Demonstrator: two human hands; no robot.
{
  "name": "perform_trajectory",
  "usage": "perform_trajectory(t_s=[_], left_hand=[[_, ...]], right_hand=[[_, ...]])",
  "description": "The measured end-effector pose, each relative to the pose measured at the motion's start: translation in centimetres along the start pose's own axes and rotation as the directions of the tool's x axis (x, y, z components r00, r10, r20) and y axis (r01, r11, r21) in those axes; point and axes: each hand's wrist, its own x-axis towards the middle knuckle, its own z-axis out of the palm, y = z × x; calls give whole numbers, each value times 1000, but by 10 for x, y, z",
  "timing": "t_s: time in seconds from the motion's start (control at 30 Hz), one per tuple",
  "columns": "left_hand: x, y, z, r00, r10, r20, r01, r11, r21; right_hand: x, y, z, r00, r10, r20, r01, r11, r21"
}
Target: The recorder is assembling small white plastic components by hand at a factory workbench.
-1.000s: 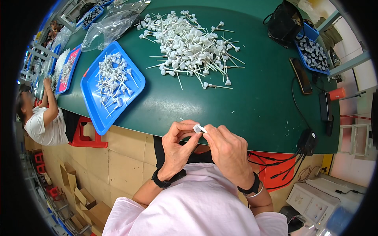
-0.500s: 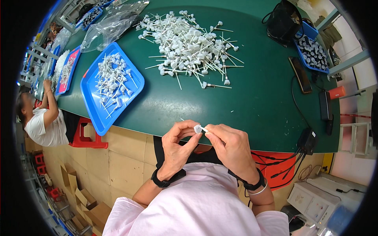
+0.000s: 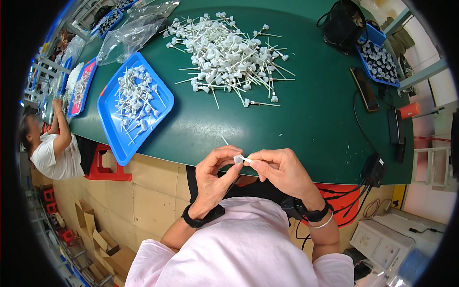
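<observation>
Just over the table's near edge, my left hand (image 3: pixel 212 176) pinches a small white plastic cap (image 3: pixel 237 158) between thumb and fingertips. A thin pale stem (image 3: pixel 224 140) shows beyond the left fingers; whether it belongs to that cap is hidden. My right hand (image 3: pixel 286 173) is closed on a short white stick (image 3: pixel 246 160), whose tip meets the cap. Farther off lies a large heap of white-capped stems (image 3: pixel 234 57). More such pieces (image 3: pixel 136 95) lie in a blue tray (image 3: pixel 164 103) to the left.
The green table (image 3: pixel 306 129) carries clear plastic bags (image 3: pixel 138 36) at far left. On the right are a black bag (image 3: pixel 342 28), a phone (image 3: pixel 364 89), cables and a blue tray of dark-and-clear parts (image 3: pixel 380 62). A person (image 3: pixel 55 148) sits at the left.
My right hand has shifted slightly right and its wrist has turned, still pinching the white stick. The left hand stays nearly in place, and the pale stem beyond its fingers shows more.
</observation>
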Motion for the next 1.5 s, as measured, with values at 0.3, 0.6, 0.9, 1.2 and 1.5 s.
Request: perform_trajectory(t_s=[0.3,0.6,0.9,1.2,1.5], left_hand=[[0,-6,-10,996,36,87,-39,998,38],[-5,-4,-5,985,-158,62,167,971,-173],[-3,1,-3,980,-194,50,200,949,-244],[-4,2,-1,978,-201,47,206,957,-203],[-3,4,1,982,-184,51,191,961,-200]], right_hand=[[5,-15,-13,966,212,145,-205,977,-66],[-19,-29,5,945,-326,-30,203,656,-727],[-20,-19,18,866,-494,-80,230,536,-812],[-20,-22,23,889,-453,-67,197,510,-837],[-17,-21,21,873,-482,-71,248,565,-787]])
